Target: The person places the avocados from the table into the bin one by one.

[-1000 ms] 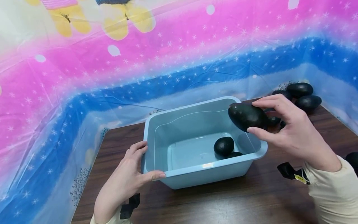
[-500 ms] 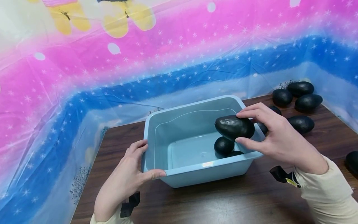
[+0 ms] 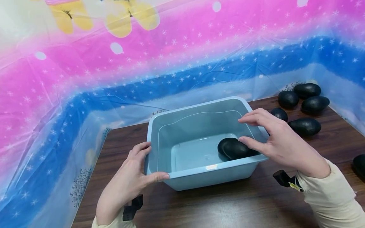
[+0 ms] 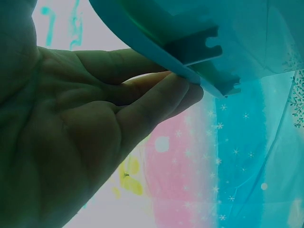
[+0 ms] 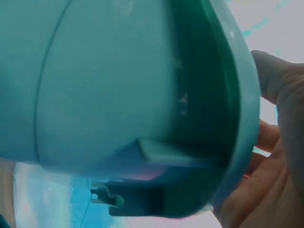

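Note:
A pale blue plastic basin (image 3: 211, 183) stands on the table. My left hand (image 3: 129, 172) grips its near left corner, thumb on the front rim and fingers at the left rim; the left wrist view shows these fingers (image 4: 156, 97) bent against the rim's edge. Over the basin's right end is my right hand (image 3: 280, 142), thumb and fingers apart with nothing between them. Just below its thumb, a dark avocado (image 3: 238, 149) lies in the basin against another avocado (image 3: 221, 146), which it partly covers. In the right wrist view the basin (image 5: 109, 85) hides part of the right hand.
Several dark avocados (image 3: 306, 126) lie on the brown wooden table (image 3: 205, 209) right of the basin, some at the back right corner. One more avocado (image 3: 360, 166) is at the right edge. A patterned cloth (image 3: 176, 60) hangs behind the table.
My right hand has moved left and down over the basin with an avocado and let it go; the avocado now lies inside. The left hand has stayed on the corner.

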A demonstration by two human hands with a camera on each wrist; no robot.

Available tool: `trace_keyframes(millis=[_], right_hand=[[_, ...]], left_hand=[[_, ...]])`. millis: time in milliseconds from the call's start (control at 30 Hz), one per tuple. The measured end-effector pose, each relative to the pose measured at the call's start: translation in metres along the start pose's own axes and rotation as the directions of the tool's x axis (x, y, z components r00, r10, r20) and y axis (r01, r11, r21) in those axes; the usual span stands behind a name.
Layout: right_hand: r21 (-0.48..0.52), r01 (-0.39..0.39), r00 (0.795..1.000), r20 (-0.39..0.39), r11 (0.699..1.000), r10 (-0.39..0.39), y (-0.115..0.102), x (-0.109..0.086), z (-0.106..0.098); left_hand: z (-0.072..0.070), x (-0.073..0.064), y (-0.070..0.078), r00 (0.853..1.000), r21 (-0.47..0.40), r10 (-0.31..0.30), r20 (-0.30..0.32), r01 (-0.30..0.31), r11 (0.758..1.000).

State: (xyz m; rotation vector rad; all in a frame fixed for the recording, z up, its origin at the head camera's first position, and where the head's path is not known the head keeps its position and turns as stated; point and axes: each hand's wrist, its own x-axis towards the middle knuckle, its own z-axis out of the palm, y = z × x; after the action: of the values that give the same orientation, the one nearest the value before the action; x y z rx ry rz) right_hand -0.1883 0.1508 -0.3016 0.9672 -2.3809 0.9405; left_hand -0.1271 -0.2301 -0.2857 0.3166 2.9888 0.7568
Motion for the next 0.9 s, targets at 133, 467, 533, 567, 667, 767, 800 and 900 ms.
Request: trace_keyframes(millis=[133,467,533,567,667,767,800,900], right_hand=[[-0.020,0.008,0.999,-0.053,1.000,-0.009,0.000,0.000,-0.005],[0.011,0.036,0.984,-0.176,0.999,-0.033,0.005,0.000,-0.020],[-0.001,0.028,0.977,-0.210,1.000,-0.027,0.008,0.000,-0.024],[-0.002,0.017,0.974,-0.225,1.000,-0.017,0.009,0.000,-0.025],[-0.038,-0.034,0.963,-0.267,0.999,0.023,0.014,-0.002,-0.030],[-0.048,-0.121,0.950,-0.295,0.992,0.101,0.021,-0.005,-0.033],[-0.053,-0.156,0.943,-0.304,0.986,0.133,0.024,-0.005,-0.034],[-0.029,-0.279,0.914,-0.315,0.960,0.256,0.035,-0.006,-0.036]], left_hand=[[-0.001,0.000,0.001,1.000,0.001,0.005,-0.002,-0.005,1.000],[-0.001,0.001,0.001,1.000,-0.007,0.004,-0.002,-0.004,1.000],[-0.001,0.001,0.001,1.000,-0.006,0.006,-0.003,-0.006,1.000],[-0.001,0.001,0.001,1.000,-0.006,0.006,-0.003,-0.006,1.000],[-0.001,0.000,0.001,1.000,-0.006,0.006,-0.003,-0.006,1.000],[-0.001,0.001,0.001,1.000,-0.006,0.006,-0.002,-0.006,1.000],[-0.001,0.001,0.001,1.000,-0.006,0.006,-0.002,-0.006,1.000],[-0.001,0.001,0.000,1.000,-0.004,0.007,-0.002,-0.007,1.000]])
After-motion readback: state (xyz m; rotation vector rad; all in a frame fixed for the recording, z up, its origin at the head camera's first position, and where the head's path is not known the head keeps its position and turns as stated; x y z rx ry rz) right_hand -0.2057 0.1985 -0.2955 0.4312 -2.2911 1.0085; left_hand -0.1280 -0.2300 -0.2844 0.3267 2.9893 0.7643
